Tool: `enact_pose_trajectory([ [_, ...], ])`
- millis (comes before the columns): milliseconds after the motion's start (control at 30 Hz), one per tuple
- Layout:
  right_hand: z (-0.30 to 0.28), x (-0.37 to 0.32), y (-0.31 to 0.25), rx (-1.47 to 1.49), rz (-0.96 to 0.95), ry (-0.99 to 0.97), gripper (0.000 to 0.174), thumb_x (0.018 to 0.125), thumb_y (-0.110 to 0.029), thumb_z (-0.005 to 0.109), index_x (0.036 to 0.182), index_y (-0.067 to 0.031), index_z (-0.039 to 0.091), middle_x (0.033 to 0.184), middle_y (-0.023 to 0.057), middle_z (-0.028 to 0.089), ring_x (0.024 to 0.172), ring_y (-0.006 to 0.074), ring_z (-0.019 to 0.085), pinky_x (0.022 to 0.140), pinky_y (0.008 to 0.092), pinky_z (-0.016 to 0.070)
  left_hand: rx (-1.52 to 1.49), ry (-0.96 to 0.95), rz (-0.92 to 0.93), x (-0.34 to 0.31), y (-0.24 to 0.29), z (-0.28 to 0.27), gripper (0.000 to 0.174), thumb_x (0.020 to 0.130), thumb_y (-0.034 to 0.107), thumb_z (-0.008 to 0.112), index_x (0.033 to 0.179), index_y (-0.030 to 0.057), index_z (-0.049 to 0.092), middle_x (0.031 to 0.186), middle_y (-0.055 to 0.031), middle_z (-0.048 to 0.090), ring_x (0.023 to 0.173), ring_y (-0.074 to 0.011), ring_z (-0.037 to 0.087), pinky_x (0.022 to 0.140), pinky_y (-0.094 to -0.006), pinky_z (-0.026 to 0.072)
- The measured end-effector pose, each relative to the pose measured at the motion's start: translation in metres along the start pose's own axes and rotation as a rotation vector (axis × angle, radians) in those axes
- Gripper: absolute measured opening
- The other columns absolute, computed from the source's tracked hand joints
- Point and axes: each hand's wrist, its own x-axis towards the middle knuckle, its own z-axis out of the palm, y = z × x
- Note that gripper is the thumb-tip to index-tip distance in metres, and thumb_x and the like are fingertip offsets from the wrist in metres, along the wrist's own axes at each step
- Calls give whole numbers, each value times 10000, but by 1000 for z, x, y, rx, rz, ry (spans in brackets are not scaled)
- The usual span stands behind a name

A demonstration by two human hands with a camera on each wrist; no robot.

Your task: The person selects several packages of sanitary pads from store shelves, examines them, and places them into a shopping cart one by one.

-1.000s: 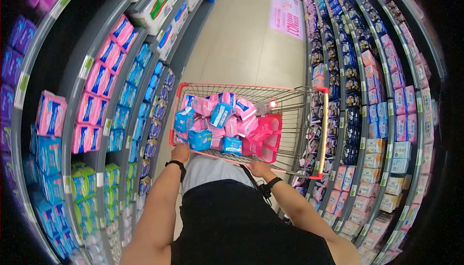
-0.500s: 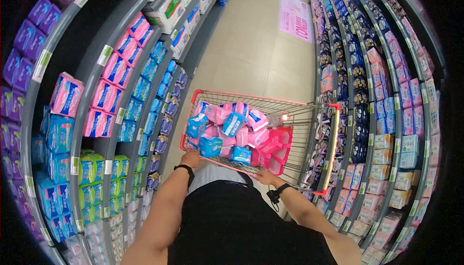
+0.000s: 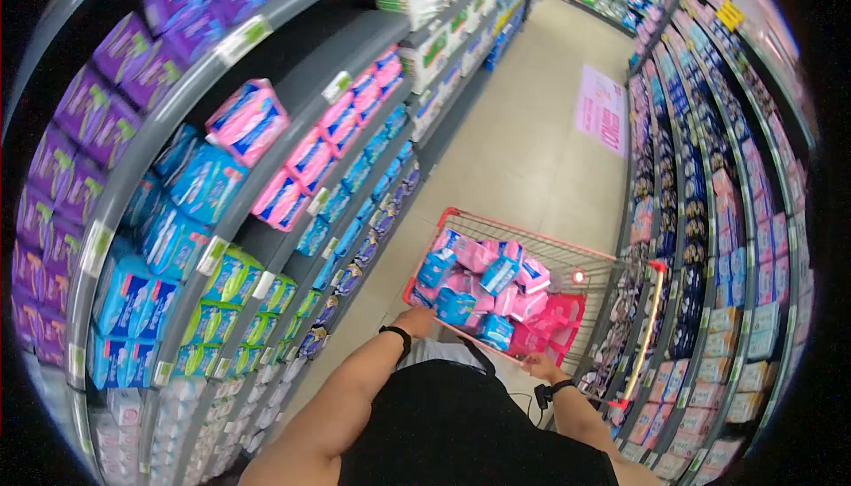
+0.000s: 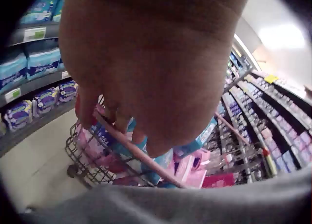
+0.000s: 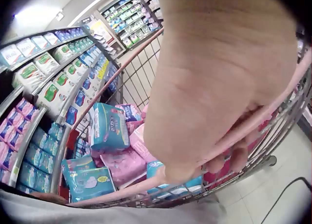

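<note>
A wire shopping cart [image 3: 532, 236] with a pale red rim stands sideways before me. Several pink and blue packs of sanitary pads [image 3: 501, 275] are heaped in its left part, beside a bright pink bag [image 3: 567, 316]. My left hand [image 3: 415, 320] grips the near rim by the left corner; in the left wrist view its fingers bend over the rim [image 4: 146, 158]. Farther right along that side, my right hand [image 3: 541, 366] holds the same rim, fingers curled round it in the right wrist view. The cart's handle bar [image 3: 645, 335] is at the right end, away from both hands.
Shelves with purple packs [image 3: 84, 113], blue packs [image 3: 133, 295] and green packs [image 3: 232, 275] line the left side. Another long shelf [image 3: 700, 246] runs close along the cart's right end. Tiled floor [image 3: 523, 149] stretches ahead, with a pink floor sign [image 3: 603, 112] on it.
The head view has turned left, so the cart and both hands now appear lower and farther right. More of the left shelves and the aisle's far end shows. Both hands keep holding the rim.
</note>
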Motion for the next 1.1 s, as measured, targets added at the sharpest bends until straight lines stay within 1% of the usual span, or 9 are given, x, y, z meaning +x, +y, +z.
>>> enact_pose_trajectory([
  [133,3,-13,-6,-264,-62,96,297,845,-323,768,882,-50,659,761,30,647,699,144,604,605,330,499,-441,190,42,-65,1,-21,302,893,223,584,1141,64,651,1116,-184,676,1065,-332,643,913,-430,502],
  [300,30,-47,-40,-472,-154,498,289,809,-300,741,809,-30,637,754,161,656,717,313,649,629,411,489,-688,296,-364,-160,-105,34,289,884,297,602,1028,60,684,1024,-174,702,985,-313,670,855,-414,519],
  [467,38,-33,-60,-911,97,647,541,804,-402,698,1171,-22,579,1004,259,639,951,446,613,797,524,492,-668,293,-859,-300,-224,149,344,890,332,582,1032,44,705,1116,-219,680,1083,-378,637,943,-451,498],
  [533,50,-6,-94,-965,-88,821,552,781,-397,710,1148,-12,564,1027,243,618,973,450,594,829,546,472,-640,210,-965,-347,-234,176,383,890,352,590,1063,30,705,1151,-230,668,1113,-393,624,964,-459,488],
  [633,71,60,-195,-693,-744,732,551,775,-256,736,1196,43,546,1113,256,587,1102,433,513,962,502,385,-753,291,-1010,-400,-205,195,388,891,380,613,1043,36,712,1149,-214,676,1093,-391,634,957,-463,490],
  [733,150,28,-419,-454,-1059,482,391,819,-134,677,1160,7,548,1129,213,549,1062,385,528,918,456,419,-931,419,-974,-407,-205,230,357,890,376,623,1022,54,704,1063,-197,703,1035,-348,659,925,-432,509],
  [867,229,-26,-627,-387,-1578,240,305,887,-105,630,1165,-4,558,1216,186,566,1141,368,539,985,410,422,-894,646,-604,-391,-220,286,355,891,387,611,1009,65,703,989,-162,724,980,-314,673,862,-407,527],
  [1033,303,-67,-786,-464,-1847,76,422,940,-187,590,1308,8,525,1301,240,555,1251,397,502,1058,436,381,-846,866,-589,-385,-214,295,335,880,366,623,999,58,683,922,-156,717,853,-271,689,786,-395,535],
  [1100,330,-44,-830,-510,-1865,67,464,944,-254,593,1324,3,519,1330,259,539,1282,409,479,1078,441,365,-1391,1116,-605,-391,-200,302,237,905,275,646,1005,60,656,856,-124,699,756,-204,677,708,-360,550],
])
